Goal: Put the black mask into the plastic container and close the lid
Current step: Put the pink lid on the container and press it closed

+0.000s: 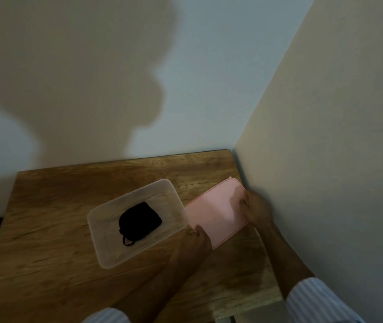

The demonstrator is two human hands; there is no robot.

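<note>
The black mask [139, 221] lies folded on the bottom of the clear plastic container [106, 255], which stands open in the middle of the wooden table. The pink lid [213, 210] lies flat just to the container's right. My left hand [197, 241] grips the lid's near left corner, beside the container's rim. My right hand [255, 210] holds the lid's right edge, fingers on top of it. A ring shows on one left finger.
The wooden table [57, 229] stands in a corner, with a wall [325, 159] close along its right edge and another behind it. The table's right front edge ends near my right sleeve. A person's shadow falls on the back wall.
</note>
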